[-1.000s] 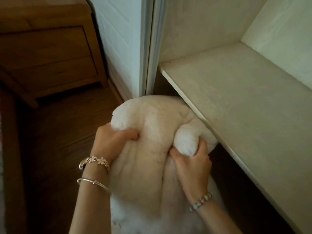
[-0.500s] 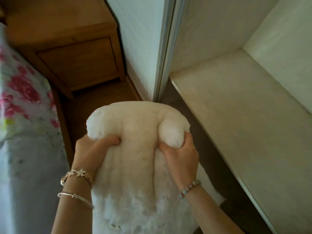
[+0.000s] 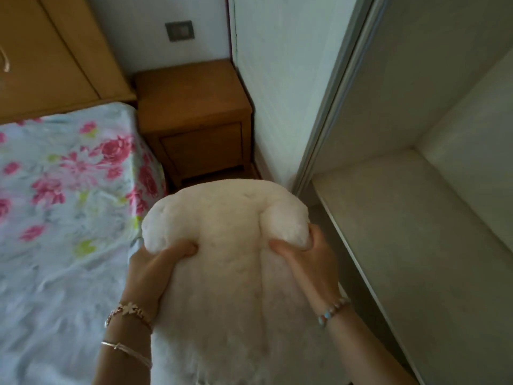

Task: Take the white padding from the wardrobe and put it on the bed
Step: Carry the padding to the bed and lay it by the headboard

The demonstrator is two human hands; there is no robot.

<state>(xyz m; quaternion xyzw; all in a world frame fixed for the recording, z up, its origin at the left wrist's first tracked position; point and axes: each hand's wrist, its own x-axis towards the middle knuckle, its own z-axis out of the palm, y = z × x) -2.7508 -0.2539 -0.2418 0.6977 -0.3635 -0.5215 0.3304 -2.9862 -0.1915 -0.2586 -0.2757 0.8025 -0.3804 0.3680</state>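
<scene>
Padding of thick white fluffy fabric point(image 3: 230, 259) fills the lower centre of the frame, bunched at its top edge and held up between the bed and the wardrobe. The left hand point(image 3: 155, 269) grips its upper left corner and the right hand point(image 3: 311, 262) clutches a bulge at its upper right, both closed tight on the padding. The bed with its pale floral sheet point(image 3: 63, 190) lies at the left, a brown wooden nightstand point(image 3: 194, 118) sits at upper centre, and the pale wardrobe shelf point(image 3: 410, 218) runs along the right.

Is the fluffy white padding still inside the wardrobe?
Out. Both hands, left hand and right hand, hold the white padding in front of the wardrobe shelf, beside the bed.
</scene>
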